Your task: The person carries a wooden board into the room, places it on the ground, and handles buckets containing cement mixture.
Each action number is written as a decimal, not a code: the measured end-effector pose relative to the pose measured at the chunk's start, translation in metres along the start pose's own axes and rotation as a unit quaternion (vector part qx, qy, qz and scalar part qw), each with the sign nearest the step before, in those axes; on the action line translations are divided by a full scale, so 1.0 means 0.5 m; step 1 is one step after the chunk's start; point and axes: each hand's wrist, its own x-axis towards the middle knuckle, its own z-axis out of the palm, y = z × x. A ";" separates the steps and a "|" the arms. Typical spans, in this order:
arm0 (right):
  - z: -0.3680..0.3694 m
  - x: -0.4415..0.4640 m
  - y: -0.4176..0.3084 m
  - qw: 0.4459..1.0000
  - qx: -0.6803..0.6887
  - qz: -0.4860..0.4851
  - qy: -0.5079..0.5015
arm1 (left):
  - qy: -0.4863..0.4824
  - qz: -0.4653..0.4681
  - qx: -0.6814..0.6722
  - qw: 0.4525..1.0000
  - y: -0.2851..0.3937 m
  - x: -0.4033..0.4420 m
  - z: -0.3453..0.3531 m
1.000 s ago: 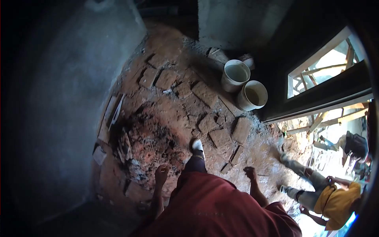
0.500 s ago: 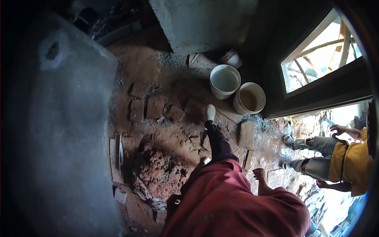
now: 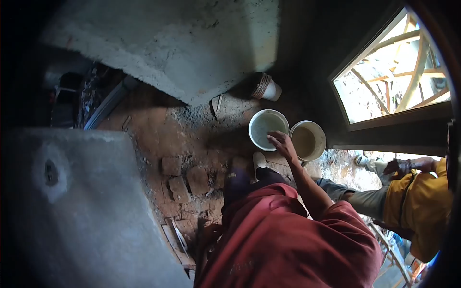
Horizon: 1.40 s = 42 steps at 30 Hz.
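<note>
My right hand (image 3: 281, 143) reaches over the near rim of a white bucket (image 3: 251, 131), its fingers loosely apart and nothing visible in them. Pale liquid shows inside that bucket. A second bucket (image 3: 321, 139) with brownish contents stands close on the right, below my forearm. Dark and partly hidden beside my red shirt, my left hand (image 3: 209, 233) hangs low, and its fingers cannot be made out.
A concrete wall (image 3: 86, 206) stands at left, another (image 3: 177, 43) ahead. Stacked containers (image 3: 267, 88) lie behind the buckets. Bricks (image 3: 197, 179) are set in the dirt floor. A co-worker in yellow (image 3: 415, 206) stands at right, near a window opening (image 3: 394, 72).
My right hand has moved forward from my side to above the bucket. I have come closer to the buckets, and the view has turned. The co-worker has come nearer.
</note>
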 end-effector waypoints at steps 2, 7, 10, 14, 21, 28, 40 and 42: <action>0.023 0.039 -0.072 0.995 -0.016 -0.087 0.038 | 0.008 -0.016 0.010 1.000 0.074 0.090 -0.107; 0.021 0.054 0.003 0.991 -0.067 0.079 0.088 | 0.218 0.032 -0.048 0.974 0.255 0.388 -0.306; 0.030 0.008 0.101 0.969 -0.073 0.155 0.178 | 0.120 0.061 -0.012 0.991 0.365 0.601 -0.384; 0.105 -0.010 0.146 0.882 -0.066 0.267 0.381 | -0.083 0.021 0.099 0.991 0.517 0.961 -0.378; 0.383 -0.048 0.314 0.726 0.119 0.412 0.538 | -0.207 0.208 0.473 0.831 0.615 1.502 -0.273; 0.466 0.020 -0.002 0.708 0.190 0.486 0.476 | -0.174 0.053 0.350 0.919 0.510 1.678 -0.051; 0.758 0.112 0.106 0.614 0.327 0.547 0.465 | -0.065 0.142 0.426 0.891 0.379 1.876 0.050; 0.739 0.129 0.100 0.558 0.397 0.533 0.497 | -0.126 0.104 0.432 0.887 0.377 1.935 0.039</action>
